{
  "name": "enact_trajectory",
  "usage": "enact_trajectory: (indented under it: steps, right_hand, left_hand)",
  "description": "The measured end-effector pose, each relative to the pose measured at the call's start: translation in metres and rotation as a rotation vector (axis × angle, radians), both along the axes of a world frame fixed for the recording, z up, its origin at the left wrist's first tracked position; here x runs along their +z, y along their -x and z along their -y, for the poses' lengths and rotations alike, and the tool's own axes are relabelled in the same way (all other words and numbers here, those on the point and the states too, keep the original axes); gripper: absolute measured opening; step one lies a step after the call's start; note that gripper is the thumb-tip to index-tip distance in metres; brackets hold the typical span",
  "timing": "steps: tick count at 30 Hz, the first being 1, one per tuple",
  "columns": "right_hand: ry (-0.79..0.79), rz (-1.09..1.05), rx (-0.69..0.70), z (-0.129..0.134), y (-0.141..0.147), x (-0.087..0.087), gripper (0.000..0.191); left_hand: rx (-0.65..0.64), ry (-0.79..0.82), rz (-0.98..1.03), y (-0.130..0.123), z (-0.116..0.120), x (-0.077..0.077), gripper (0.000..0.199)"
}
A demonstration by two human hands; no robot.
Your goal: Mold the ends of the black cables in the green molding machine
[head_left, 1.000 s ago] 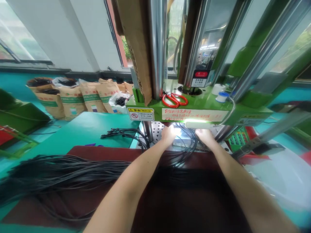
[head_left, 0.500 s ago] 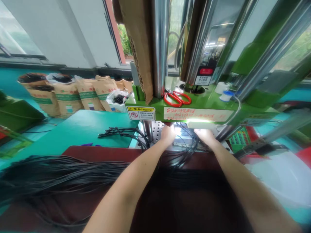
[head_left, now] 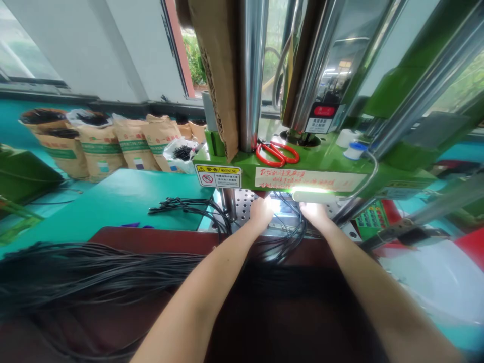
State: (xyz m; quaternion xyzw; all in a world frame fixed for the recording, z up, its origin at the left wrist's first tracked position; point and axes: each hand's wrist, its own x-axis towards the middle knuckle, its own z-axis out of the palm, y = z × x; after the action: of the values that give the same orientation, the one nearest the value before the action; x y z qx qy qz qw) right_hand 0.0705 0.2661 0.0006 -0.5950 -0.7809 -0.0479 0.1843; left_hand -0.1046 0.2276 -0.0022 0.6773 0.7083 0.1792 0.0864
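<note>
Both hands reach under the green crosshead [head_left: 247, 174] of a machine. My left hand [head_left: 260, 213] is beside the bright metal work area [head_left: 282, 217], its fingers mostly hidden and overexposed. At the right of that area, partly below the glowing lamp [head_left: 315, 195], is my right hand [head_left: 315, 213]; its fingertips are also out of sight. Black cables [head_left: 297, 234] hang between the hands over the front edge. What either hand grips cannot be made out. Another cable bundle [head_left: 181, 204] lies left of my left hand.
Red-handled scissors [head_left: 278, 154] and a thread spool [head_left: 354, 150] rest on the crosshead. A long bundle of black cables [head_left: 113, 267] covers the brown surface at left. Paper sacks [head_left: 100, 151] stand behind the green table [head_left: 113, 201]. A control panel [head_left: 372, 217] is at right.
My right hand has shifted very slightly left. The view has moved a little; my left hand stays in nearly the same place.
</note>
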Motion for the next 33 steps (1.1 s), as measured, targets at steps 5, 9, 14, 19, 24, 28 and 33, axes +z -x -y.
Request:
enact_trajectory:
  steps: [5, 9, 14, 19, 24, 28, 33]
  right_hand:
    - [0.0, -0.012, 0.051, 0.001, -0.001, 0.012, 0.035]
    - [-0.027, -0.011, 0.127, 0.007, 0.002, 0.018, 0.034]
    - [-0.03, -0.011, 0.149, 0.007, 0.007, 0.013, 0.033]
    - [-0.02, -0.019, 0.121, 0.004, 0.01, 0.011, 0.035]
    - [-0.013, -0.008, 0.121, 0.005, 0.014, 0.013, 0.03]
    - [-0.013, 0.013, 0.139, 0.003, 0.017, 0.013, 0.027]
    - [-0.024, 0.044, 0.174, 0.001, 0.018, 0.019, 0.027]
  left_hand:
    - [0.01, 0.087, -0.027, -0.009, -0.003, 0.017, 0.026]
    - [0.014, 0.022, -0.008, -0.029, -0.003, 0.027, 0.03]
    - [0.045, -0.017, -0.005, -0.036, -0.001, 0.021, 0.024]
    - [0.021, -0.023, -0.034, -0.026, 0.0, 0.022, 0.023]
    - [-0.038, -0.013, -0.052, -0.027, 0.0, 0.024, 0.024]
    - [-0.045, -0.013, -0.045, -0.027, 0.0, 0.021, 0.027]
    - [-0.014, 0.018, -0.019, -0.029, -0.009, 0.023, 0.024]
